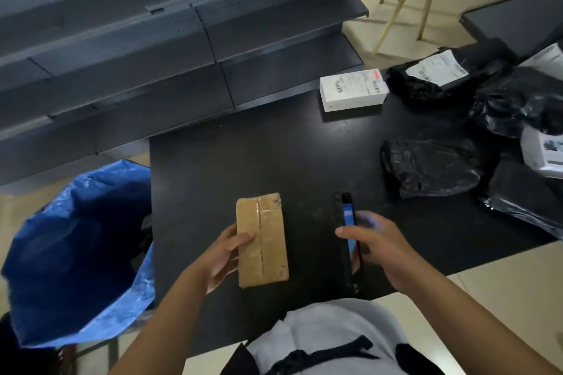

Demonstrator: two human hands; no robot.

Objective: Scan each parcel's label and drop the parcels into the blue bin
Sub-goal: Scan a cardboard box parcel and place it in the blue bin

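Holding: left hand (224,256) grips taped box (262,239), no label showing; right hand (376,245) grips scanner (348,237); advisably turn box label-up, then scan squarely before bin (76,253).

Dim indoor light overall, brighter toward the top right where the pale floor (405,24) washes out. Soft glare spot on the black table (304,161), sheen on the black plastic bags (432,167); scanner screen (349,216) glows blue onto the right hand (380,243). Wide-angle bending at edges, slight softness, shelving (122,39) murky.
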